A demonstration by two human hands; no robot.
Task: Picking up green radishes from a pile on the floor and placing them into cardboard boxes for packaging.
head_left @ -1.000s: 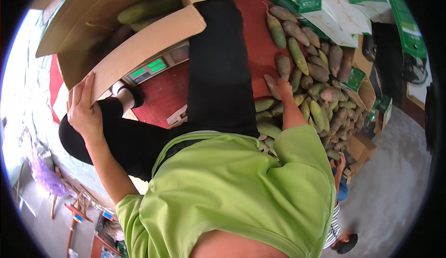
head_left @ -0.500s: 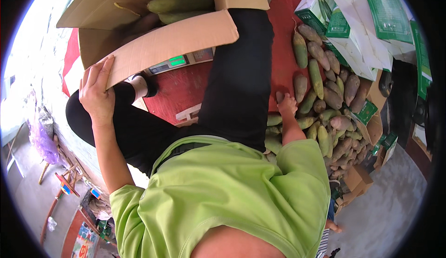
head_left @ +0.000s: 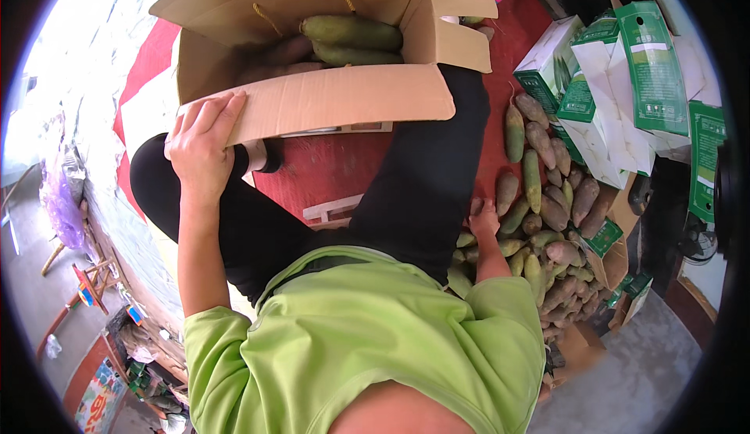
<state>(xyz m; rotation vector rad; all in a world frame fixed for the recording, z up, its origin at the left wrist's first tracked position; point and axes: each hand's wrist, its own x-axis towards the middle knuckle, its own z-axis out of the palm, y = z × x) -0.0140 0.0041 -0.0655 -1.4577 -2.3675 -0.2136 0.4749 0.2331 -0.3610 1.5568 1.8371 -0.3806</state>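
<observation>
An open brown cardboard box (head_left: 344,98) with rope handles rests across my lap and holds a few long green and brownish fruits (head_left: 351,32). My left hand (head_left: 201,149) grips the left corner of the box's near flap, fingers laid over its edge. My right hand (head_left: 484,219) reaches down beside my black trouser leg (head_left: 422,192) into a pile of the same fruits (head_left: 539,192) on the floor. Its fingers are among the fruits, and I cannot tell whether they hold one.
Green-and-white printed cartons (head_left: 625,82) stand stacked at the right behind the pile. A red mat (head_left: 328,164) covers the floor under my legs. A small fan (head_left: 699,239) sits at the far right, and grey concrete floor (head_left: 641,371) lies at the lower right.
The box now appears lower and nearer the middle of the view, with its inside showing more. My left hand has kept its hold on the flap. My right hand has stayed at the pile.
</observation>
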